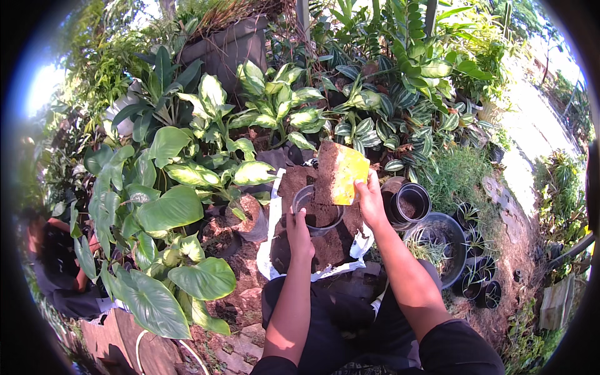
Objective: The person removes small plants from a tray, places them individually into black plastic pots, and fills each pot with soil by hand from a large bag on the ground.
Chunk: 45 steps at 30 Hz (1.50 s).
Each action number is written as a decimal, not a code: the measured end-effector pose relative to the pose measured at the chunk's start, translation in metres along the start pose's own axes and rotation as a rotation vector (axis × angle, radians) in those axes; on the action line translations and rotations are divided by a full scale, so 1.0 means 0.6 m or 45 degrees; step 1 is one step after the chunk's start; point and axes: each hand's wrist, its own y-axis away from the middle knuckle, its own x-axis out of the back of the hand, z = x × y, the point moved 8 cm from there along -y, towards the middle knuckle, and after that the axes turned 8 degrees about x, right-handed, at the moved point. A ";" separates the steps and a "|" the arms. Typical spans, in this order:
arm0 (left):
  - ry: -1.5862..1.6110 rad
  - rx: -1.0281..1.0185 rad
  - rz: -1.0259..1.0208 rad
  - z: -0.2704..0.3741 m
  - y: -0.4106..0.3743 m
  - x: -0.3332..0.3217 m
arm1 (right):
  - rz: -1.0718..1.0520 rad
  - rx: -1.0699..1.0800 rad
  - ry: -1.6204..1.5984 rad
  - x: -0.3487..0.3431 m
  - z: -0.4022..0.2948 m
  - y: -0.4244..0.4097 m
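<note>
My left hand grips the near left rim of a round black plastic plant pot, its thumb over the edge. In my right hand is a flat yellow scoop, its left part coated with brown soil. The scoop is tilted over the pot's far right side and partly covers its opening. Dark soil shows inside the pot. Beneath both lies a white sack with its sides open, holding loose brown soil.
Stacked black pots stand right of the sack. Beyond them are a wide basin with grassy seedlings and several small potted plants. Leafy plants crowd the left and back. Another person sits at far left.
</note>
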 end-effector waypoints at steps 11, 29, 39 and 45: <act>-0.053 -0.122 0.022 -0.004 0.006 0.005 | 0.357 0.093 -0.269 0.050 -0.002 -0.008; 0.354 -0.115 0.163 0.071 0.020 0.067 | 0.254 -0.206 1.001 0.106 0.137 0.067; 0.347 -0.098 0.112 0.099 0.024 0.073 | 0.003 -1.002 1.402 0.127 0.288 0.210; 0.291 -0.055 0.166 0.094 0.015 0.067 | 0.268 -0.973 1.200 0.132 0.340 0.268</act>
